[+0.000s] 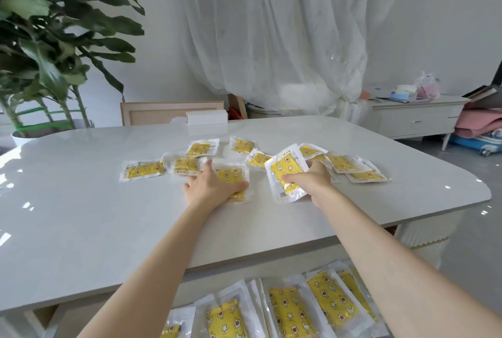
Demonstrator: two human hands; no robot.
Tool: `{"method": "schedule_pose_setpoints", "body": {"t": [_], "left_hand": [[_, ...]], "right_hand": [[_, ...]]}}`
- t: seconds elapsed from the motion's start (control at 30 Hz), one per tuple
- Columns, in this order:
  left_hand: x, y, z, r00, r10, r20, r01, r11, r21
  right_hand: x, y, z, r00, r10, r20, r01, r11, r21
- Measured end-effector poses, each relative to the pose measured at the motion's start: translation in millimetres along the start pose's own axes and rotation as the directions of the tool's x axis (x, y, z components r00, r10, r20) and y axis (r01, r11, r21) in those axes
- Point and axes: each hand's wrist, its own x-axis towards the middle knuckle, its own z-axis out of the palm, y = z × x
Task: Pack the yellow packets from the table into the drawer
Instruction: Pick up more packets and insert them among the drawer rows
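Head-height view looking down over a pale glossy table (108, 202), both bare arms stretched out to its middle.

The left hand (214, 185) lies palm down with fingers spread on one yellow packet (231, 174), which rests flat on the table with its long side running near to far. Whether the thumb has hooked under the packet's edge cannot be told.

The right hand (312, 177) pinches a second packet (285, 174), thumb across its yellow face and fingers hidden behind. This packet is tipped up off the table, near end low, with its long side also running near to far.

More loose packets (142, 170) lie scattered in a band beyond and beside the hands, from the left of the left hand to the far right of the right hand. Several overlap at the right.

The open drawer (81, 313) sits below the table's near edge, at the bottom of the view, well apart from both hands and straight back toward the person. Packed packets (290, 310) already lie in it side by side, long sides running near to far, mostly in its middle and right.

Judgement: the carry is a pull back toward the body and down past the table edge. The right forearm already crosses above the drawer's right part, so that hand looks better placed, and its packet is already lined up with the row and would need little turning.
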Motion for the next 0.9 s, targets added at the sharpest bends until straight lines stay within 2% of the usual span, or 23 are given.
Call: {"method": "schedule_pose_setpoints", "body": {"t": [0.13,0.2,0.3,0.4,0.5,0.6,0.7,0.8,0.9], "left_hand": [[-1,-2,-3,0.999,0.047,0.013,-0.046,0.996,-0.075],[2,-4,-3,0.999,0.047,0.022,-0.040,0.972,-0.231],[4,-5,-4,0.998,0.068,0.007,-0.053,0.833,-0.551],[-7,-2,-10,0.988,0.154,0.031,-0.090,0.718,-0.690],[-22,2,-15,0.965,0.255,0.054,-0.138,0.674,-0.726],[-28,1,-15,0.946,0.308,0.099,-0.148,0.683,-0.715],[-34,-2,-17,0.929,0.353,0.113,-0.181,0.697,-0.693],[-36,-3,-17,0.937,0.335,0.095,-0.190,0.721,-0.667],[-41,-4,-19,0.947,0.304,0.100,-0.154,0.705,-0.693]], "right_hand": [[1,-1,8,0.999,-0.032,0.028,0.028,0.991,0.132],[0,-4,11,0.997,-0.012,0.074,-0.004,0.975,0.220],[-2,-9,13,0.981,0.034,0.193,-0.114,0.901,0.419],[-10,-17,10,0.950,0.070,0.305,-0.232,0.809,0.540],[-21,-25,6,0.917,0.020,0.398,-0.284,0.733,0.618],[-30,-30,4,0.902,0.000,0.433,-0.308,0.703,0.641],[-37,-34,8,0.911,0.054,0.408,-0.296,0.776,0.558],[-41,-35,12,0.941,0.048,0.334,-0.208,0.862,0.462],[-46,-38,11,0.939,0.014,0.344,-0.178,0.875,0.450]]}}
